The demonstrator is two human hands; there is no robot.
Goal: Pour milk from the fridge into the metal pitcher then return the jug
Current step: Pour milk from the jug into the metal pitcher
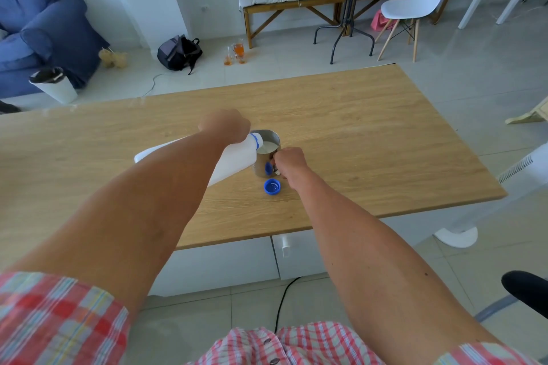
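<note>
Mid-counter, left hand (225, 126) fingers clamp the tipped milk jug (234, 158) over the metal pitcher (267, 154) — right hand (289, 161) grips its handle. Pitcher part-filled; blue cap (272, 187) off — capping and the jug's return remain.

- Milk jug (237, 161): white, opaque plastic, with a blue ring at the neck. It is uncapped and tipped well over towards horizontal, base to the left and mouth to the right. The mouth lies over the near-left rim of the pitcher. Much of the body is hidden behind a forearm.
- Metal pitcher (264, 157): cylindrical, brushed steel, upright on the wooden table (370, 139). The open top shows white milk inside, with bare inner wall above it. The handle faces right and is mostly covered. A blue reflection shows on its near wall.
- Cap (272, 187): blue, round, lying open side up on the table just in front of the pitcher, apart from it.
</note>
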